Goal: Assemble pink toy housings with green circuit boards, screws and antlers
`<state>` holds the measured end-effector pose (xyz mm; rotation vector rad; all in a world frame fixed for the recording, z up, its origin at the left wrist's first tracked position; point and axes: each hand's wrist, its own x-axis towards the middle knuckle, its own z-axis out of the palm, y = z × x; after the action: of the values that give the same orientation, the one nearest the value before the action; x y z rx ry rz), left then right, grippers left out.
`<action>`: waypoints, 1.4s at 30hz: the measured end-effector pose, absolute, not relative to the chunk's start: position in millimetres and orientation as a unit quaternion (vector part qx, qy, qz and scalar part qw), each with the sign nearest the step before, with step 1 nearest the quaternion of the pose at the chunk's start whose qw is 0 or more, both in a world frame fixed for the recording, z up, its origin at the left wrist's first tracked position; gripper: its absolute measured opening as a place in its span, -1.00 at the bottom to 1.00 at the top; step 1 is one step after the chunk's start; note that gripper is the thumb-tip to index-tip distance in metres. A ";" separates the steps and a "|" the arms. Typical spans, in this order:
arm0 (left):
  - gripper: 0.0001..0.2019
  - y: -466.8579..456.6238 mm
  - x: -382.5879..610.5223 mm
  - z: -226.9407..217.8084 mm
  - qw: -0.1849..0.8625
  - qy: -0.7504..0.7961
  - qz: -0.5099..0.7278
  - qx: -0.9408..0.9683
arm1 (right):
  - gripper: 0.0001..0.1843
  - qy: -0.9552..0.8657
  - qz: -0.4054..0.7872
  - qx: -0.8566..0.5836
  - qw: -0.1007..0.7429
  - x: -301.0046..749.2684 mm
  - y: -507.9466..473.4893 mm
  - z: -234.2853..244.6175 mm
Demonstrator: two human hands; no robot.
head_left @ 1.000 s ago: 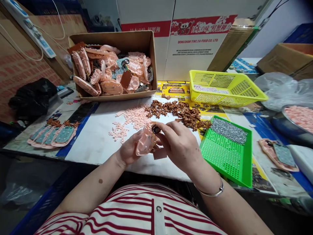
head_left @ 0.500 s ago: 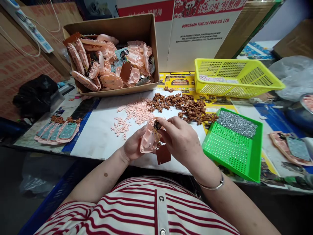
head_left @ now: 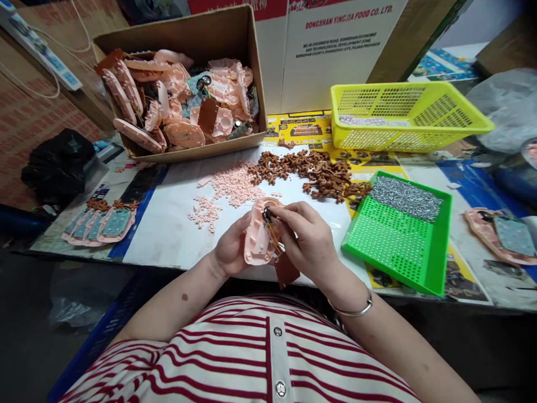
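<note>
My left hand [head_left: 229, 246] is wrapped round a pink plastic shell [head_left: 258, 238], held upright over the table's near edge. My right hand [head_left: 308, 240] pinches a small round black part [head_left: 267, 212] at the top of the shell. Thin wires run down from it to a brown circuit board [head_left: 286, 270] that dangles below my hands. Just beyond them lie a scatter of small pink buttons [head_left: 232, 187] and a heap of brown rubber pieces [head_left: 319, 173] on white paper.
A cardboard box [head_left: 251, 67] of pink shells stands at the back left. A yellow basket [head_left: 403, 115] and a green tray [head_left: 394, 246] holding screws [head_left: 405, 198] are on the right. Finished pink pieces [head_left: 103, 224] lie at the left, another one [head_left: 501, 238] at the far right.
The brown circuit board has dropped out from behind my hands and now hangs on its wires. The shell has turned more upright, and my hands have come slightly nearer to me.
</note>
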<state>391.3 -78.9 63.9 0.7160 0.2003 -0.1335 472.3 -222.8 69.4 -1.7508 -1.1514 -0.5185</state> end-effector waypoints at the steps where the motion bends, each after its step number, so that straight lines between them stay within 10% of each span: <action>1: -0.44 -79.6 390.8 64.1 0.929 0.097 -0.064 0.352 | -0.74 -0.474 -0.207 -0.715 0.470 472.0 -223.6 69.8; 20: -0.40 -89.8 378.7 64.7 0.930 0.084 -0.093 0.346 | -0.69 -0.459 -0.317 -0.710 0.430 457.9 -240.5 70.5; 42: -0.68 -80.6 374.3 77.8 0.864 0.071 -0.045 0.496 | -0.84 -0.399 -0.044 -0.711 0.578 457.9 -231.5 66.4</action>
<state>374.3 -80.6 77.8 1.0392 0.1488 -0.0942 457.9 -231.5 66.4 -1.6633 -0.9330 -0.1029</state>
